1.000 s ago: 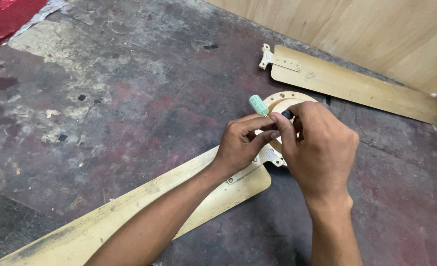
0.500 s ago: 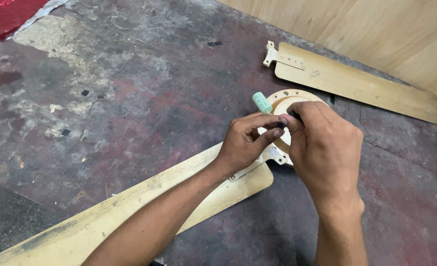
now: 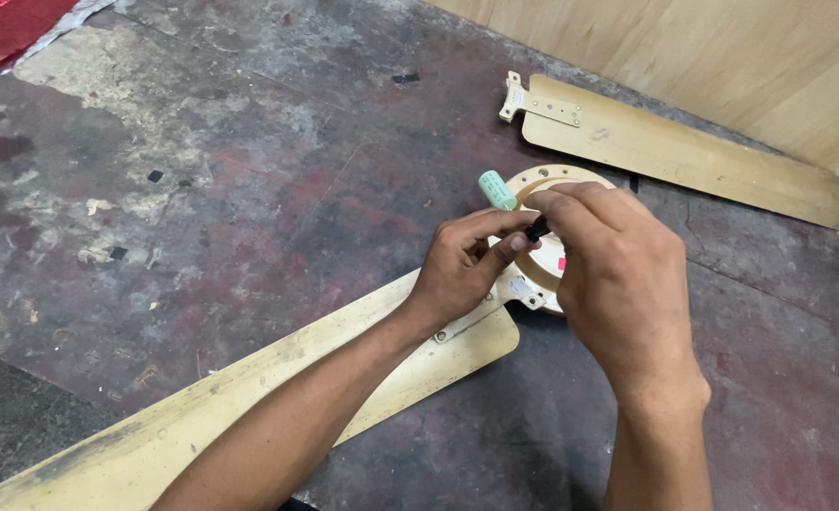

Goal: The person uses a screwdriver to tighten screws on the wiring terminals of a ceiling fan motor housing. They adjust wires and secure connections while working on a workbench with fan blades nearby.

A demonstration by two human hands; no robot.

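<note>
the small black part (image 3: 537, 228) could slip out and roll across the stained concrete floor (image 3: 249, 189), since only fingertips hold it and both hands crowd the same spot; a twist off line could also jam it against the round cream fan hub plate (image 3: 571, 178). the part sits just above the near rim of that plate, between the two hands. the right hand (image 3: 618, 274), on the near-right side of the plate, pinches the part with its grip pressed together. the left hand (image 3: 462, 265), on the near-left side, has its grip closed around a tool with a pale green cylindrical handle (image 3: 497, 189), which sticks up over the plate's left edge. a long cream fan blade (image 3: 249, 397) runs from the plate toward the near left; a second loose cream blade (image 3: 665, 147) lies beyond the plate, by the wooden wall panel (image 3: 722, 57).
</note>
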